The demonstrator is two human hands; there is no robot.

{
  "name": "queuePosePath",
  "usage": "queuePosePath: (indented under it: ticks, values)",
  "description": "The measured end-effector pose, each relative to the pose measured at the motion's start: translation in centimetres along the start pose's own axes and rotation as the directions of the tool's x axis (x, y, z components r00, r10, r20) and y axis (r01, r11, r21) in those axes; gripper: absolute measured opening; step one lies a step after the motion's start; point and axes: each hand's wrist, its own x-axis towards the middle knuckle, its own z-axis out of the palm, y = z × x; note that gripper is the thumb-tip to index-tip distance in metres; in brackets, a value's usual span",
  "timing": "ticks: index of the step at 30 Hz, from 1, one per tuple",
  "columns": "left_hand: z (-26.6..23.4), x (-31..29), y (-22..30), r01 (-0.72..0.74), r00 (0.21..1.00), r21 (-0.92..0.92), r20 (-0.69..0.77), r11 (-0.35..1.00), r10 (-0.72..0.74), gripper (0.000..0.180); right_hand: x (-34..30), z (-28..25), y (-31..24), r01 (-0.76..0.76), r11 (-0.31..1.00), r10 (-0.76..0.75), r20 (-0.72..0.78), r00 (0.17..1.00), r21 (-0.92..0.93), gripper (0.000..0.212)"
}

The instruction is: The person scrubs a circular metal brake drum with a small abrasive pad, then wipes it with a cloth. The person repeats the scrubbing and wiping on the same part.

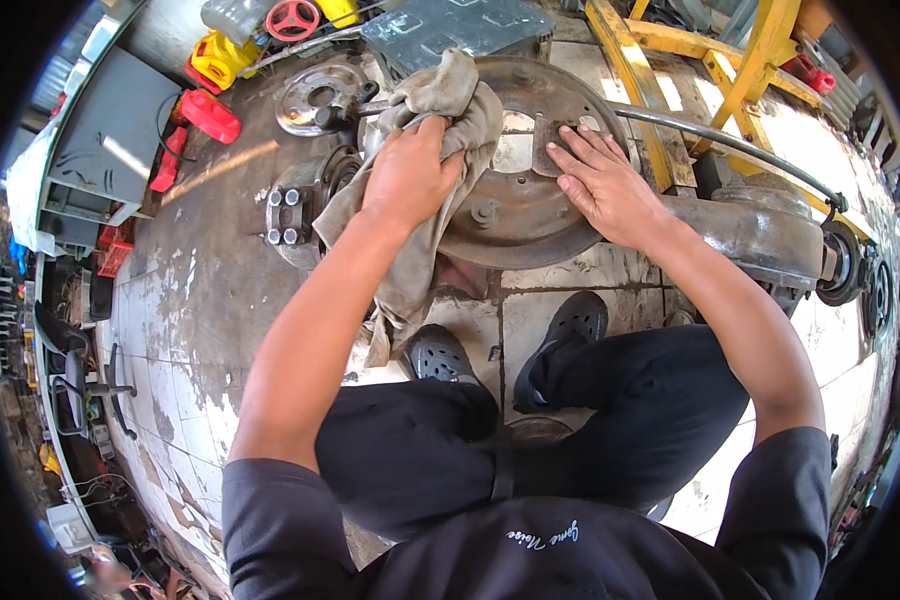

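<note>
Before me stands a large round brown metal plate [518, 228], like a drum-brake backing plate, with a cutout near its middle. My left hand [410, 178] is closed around a crumpled grey-beige rag [415, 265] at the plate's left side. The cloth hangs down past the rim. On the plate's right part lies my right hand [615, 190], fingers stretched out. Beneath its fingertips is a rough dark brown flat patch [547, 150]; whether it is a loose piece or part of the plate I cannot tell. The rag hides the plate's left edge.
Left of the rag is a bolted metal hub [288, 216], with a shiny round disc [315, 98] behind it. A metal axle housing [745, 235] and yellow frame [635, 85] stand right. Beyond lie a grey case [450, 35] and red bottle [210, 115]. A cabinet [105, 130] stands left.
</note>
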Motion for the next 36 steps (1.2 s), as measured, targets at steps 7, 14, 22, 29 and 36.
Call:
queuePosePath:
  ticks: [7, 14, 22, 29, 36]
  values:
    - [-2.2, -0.9, 0.8, 0.217, 0.973, -0.447, 0.030, 0.868, -0.228, 0.056, 0.3, 0.8, 0.6, 0.027, 1.000, -0.027, -0.016, 0.999, 0.006, 0.053]
    - [-0.8, -1.9, 3.9, -0.378, 0.851, -0.317, 0.250, 0.870, 0.461, 0.046, 0.1, -0.2, 0.6, -0.209, 0.822, 0.251, -0.007, 0.968, 0.530, 0.057]
    - [-2.0, -2.4, 2.3, -0.444, 0.812, -0.302, 0.262, 0.843, 0.522, 0.040, -0.4, -0.2, 1.4, 0.021, 0.976, -0.023, 0.006, 1.000, 0.215, 0.048]
    - [-0.7, -1.6, 4.3, -0.464, 0.840, -0.176, 0.222, 0.868, 0.494, 0.036, 0.1, 0.6, 0.9, 0.080, 0.983, -0.068, -0.078, 0.995, 0.164, 0.051]
    - [-2.0, -2.9, 3.5, -0.427, 0.853, -0.158, 0.255, 0.890, 0.455, 0.033, -0.5, 0.4, 1.6, 0.076, 0.988, -0.071, -0.035, 0.997, 0.138, 0.048]
